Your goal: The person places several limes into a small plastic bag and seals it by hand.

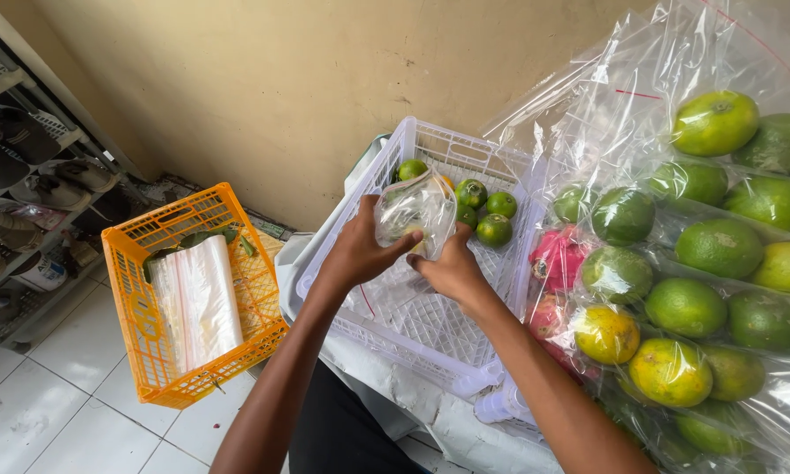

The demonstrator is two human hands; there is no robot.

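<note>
My left hand (pixel 357 250) and my right hand (pixel 452 268) both grip a small clear plastic bag (pixel 412 211) with fruit inside, held over a white plastic crate (pixel 430 325). Several loose green citrus fruits (pixel 487 211) lie at the far end of that crate. To the right, large clear bags of green and yellow citrus (pixel 720 254) are stacked, with pink dragon fruit (pixel 557 259) bagged among them.
An orange plastic crate (pixel 136 307) stands on the white tiled floor at the left, holding a stack of clear plastic bags (pixel 197 303) and some leaves. A shoe rack (pixel 17 193) fills the far left. A beige wall runs behind.
</note>
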